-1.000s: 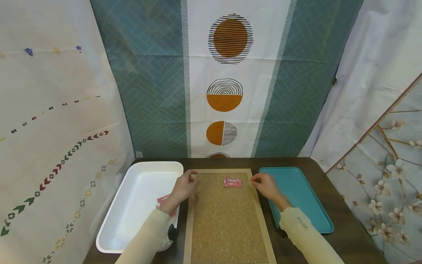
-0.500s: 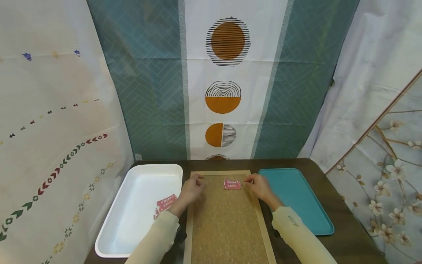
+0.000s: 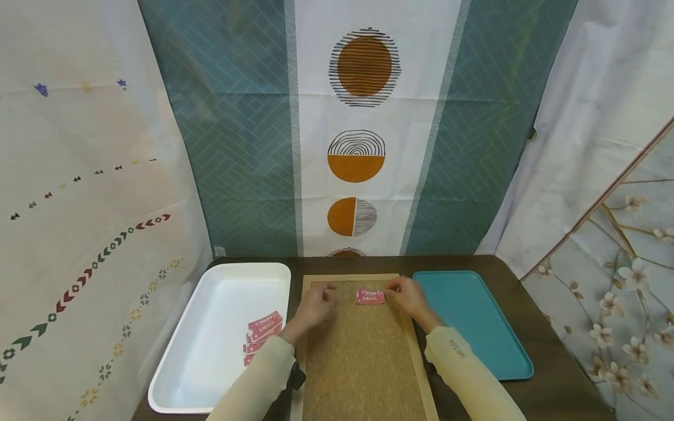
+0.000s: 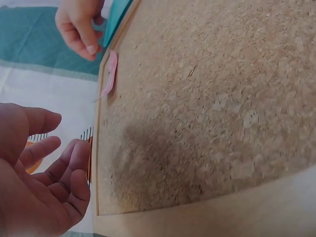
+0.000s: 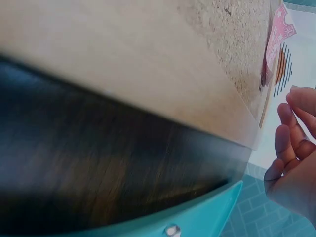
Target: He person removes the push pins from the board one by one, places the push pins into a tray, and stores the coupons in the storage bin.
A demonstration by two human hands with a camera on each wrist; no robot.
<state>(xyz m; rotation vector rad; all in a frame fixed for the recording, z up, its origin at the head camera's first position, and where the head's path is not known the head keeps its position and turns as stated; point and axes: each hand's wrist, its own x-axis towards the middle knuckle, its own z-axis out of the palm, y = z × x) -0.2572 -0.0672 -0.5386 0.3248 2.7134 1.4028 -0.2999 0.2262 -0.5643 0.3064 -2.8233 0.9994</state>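
A pink paper coupon (image 3: 370,297) with white lettering lies near the far edge of a wood-framed cork board (image 3: 368,362). Its paper bows up off the cork in the left wrist view. My right hand (image 3: 409,297) is just right of the coupon, fingertips close to its edge, thumb and fingers bent with nothing visible between them. To the left, over the board's far left part, my left hand (image 3: 317,305) hovers with loosely curled fingers and an empty palm. Its shadow falls on the cork.
A white tray (image 3: 174,374) stands left of the board, holding several overlapping pink coupons (image 3: 265,326) along its right side. On the right lies a teal tray (image 3: 474,316). Both trays and the board sit on a dark wooden table (image 3: 558,374), with hanging cloths behind and at the sides.
Both hands have moved inward over the board, the left one rightward and the right one leftward toward the coupon. The coupons in the white tray show more fully. The coupon on the board stays put.
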